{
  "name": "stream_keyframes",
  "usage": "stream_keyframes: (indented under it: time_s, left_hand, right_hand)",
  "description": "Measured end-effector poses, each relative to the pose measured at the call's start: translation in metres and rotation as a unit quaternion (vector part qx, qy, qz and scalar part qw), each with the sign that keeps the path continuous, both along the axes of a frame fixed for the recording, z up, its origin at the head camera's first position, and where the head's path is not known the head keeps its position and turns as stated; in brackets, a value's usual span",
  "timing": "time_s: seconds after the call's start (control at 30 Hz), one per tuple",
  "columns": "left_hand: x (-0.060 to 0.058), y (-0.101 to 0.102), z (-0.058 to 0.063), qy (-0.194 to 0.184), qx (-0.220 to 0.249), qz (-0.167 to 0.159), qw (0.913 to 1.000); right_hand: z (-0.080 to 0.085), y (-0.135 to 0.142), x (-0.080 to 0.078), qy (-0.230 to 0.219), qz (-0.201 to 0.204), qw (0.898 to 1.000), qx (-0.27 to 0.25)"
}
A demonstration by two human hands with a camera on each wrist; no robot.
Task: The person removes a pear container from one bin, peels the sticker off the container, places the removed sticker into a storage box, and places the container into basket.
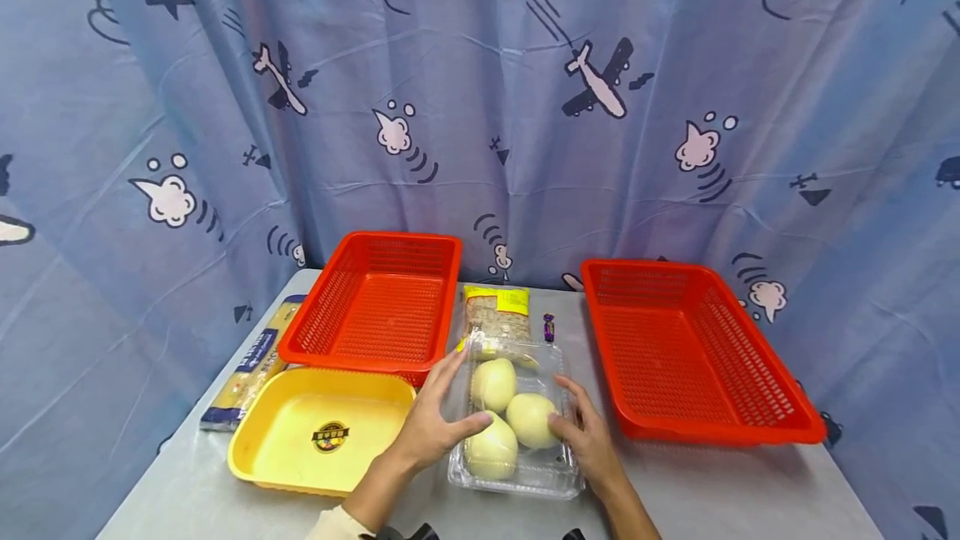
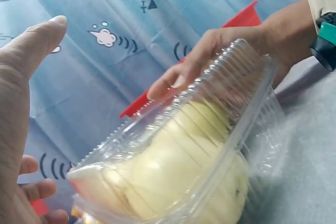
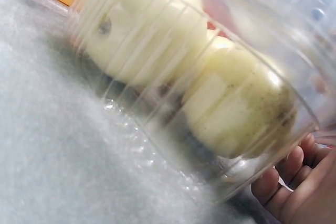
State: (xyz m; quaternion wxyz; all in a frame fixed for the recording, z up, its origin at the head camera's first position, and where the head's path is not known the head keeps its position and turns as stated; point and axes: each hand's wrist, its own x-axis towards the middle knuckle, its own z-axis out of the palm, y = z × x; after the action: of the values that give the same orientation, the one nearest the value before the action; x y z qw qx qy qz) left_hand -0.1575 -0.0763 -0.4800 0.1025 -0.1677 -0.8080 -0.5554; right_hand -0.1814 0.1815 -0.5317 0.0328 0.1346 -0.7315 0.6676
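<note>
A clear plastic clamshell box [image 1: 517, 473] with three pale yellow-green round fruits [image 1: 531, 420] inside lies at the front middle of the table, its lid down. Along its right side my right hand [image 1: 592, 444] grips the edge, thumb over the lid; the right wrist view shows curled fingertips [image 3: 295, 158] against the wall. My left hand [image 1: 435, 423] is at the left side with fingers spread and thumb reaching over the lid. In the left wrist view, that hand's thumb [image 2: 39, 43] stands apart from the box. Whether its fingertips touch the box, I cannot tell.
Red baskets stand at the back left [image 1: 390, 307] and right [image 1: 675, 357]. A yellow tray [image 1: 292, 415] sits front left, beside a long yellow-and-blue food packet [image 1: 251, 369]. Behind the box are a yellow-labelled bag [image 1: 497, 311] and a purple-wrapped candy [image 1: 549, 328]. A blue curtain hangs behind.
</note>
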Motion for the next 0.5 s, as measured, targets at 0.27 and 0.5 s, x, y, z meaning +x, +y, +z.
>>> stream_keyframes:
  time_s: [0.27,0.5]
  left_hand:
    - [-0.006,0.009,-0.009,0.005,-0.041,0.005,0.9992]
    - [-0.009,0.015,-0.017,-0.034,-0.070,0.016,0.9968]
  right_hand:
    - [-0.001,0.000,0.000,-0.002,-0.003,1.000,0.005]
    - [-0.001,0.000,0.001,-0.002,-0.004,1.000,0.005]
